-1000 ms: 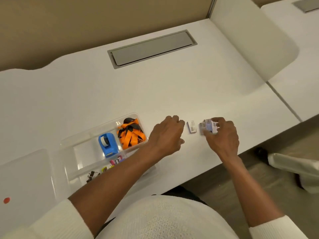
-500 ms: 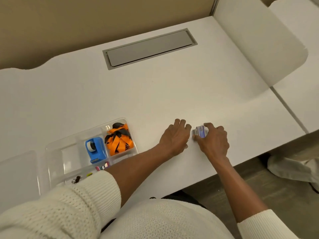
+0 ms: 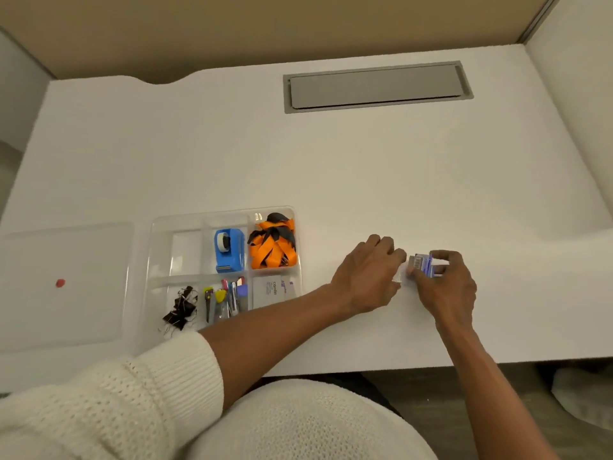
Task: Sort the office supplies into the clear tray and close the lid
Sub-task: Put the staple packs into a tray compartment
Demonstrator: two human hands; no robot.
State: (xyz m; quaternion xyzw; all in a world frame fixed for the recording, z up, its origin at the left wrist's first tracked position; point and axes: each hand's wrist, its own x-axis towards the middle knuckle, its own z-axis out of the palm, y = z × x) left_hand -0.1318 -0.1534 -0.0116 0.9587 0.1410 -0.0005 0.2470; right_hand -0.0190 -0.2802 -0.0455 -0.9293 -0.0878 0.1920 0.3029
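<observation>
The clear divided tray (image 3: 153,260) lies at the front left of the white desk (image 3: 232,161). It holds a blue tape dispenser (image 3: 229,249), orange and black lanyards (image 3: 273,245), black binder clips (image 3: 180,308), several coloured pens and markers (image 3: 225,298) and white cards (image 3: 270,290). Its clear lid (image 3: 66,293), marked with a red dot, lies flat to the tray's left. To the tray's right, my right hand (image 3: 446,288) grips a small clear box with a blue barcode label (image 3: 422,264). My left hand (image 3: 366,277) pinches a small white piece (image 3: 397,277) right beside that box.
A grey cable hatch (image 3: 376,88) is set into the desk at the back. A white divider panel (image 3: 577,127) borders the desk on the right. The desk's front edge runs just below my forearms.
The view has swung left, so the whole tray and lid now show. My two hands have closed together around the small box and the white piece that lay between them.
</observation>
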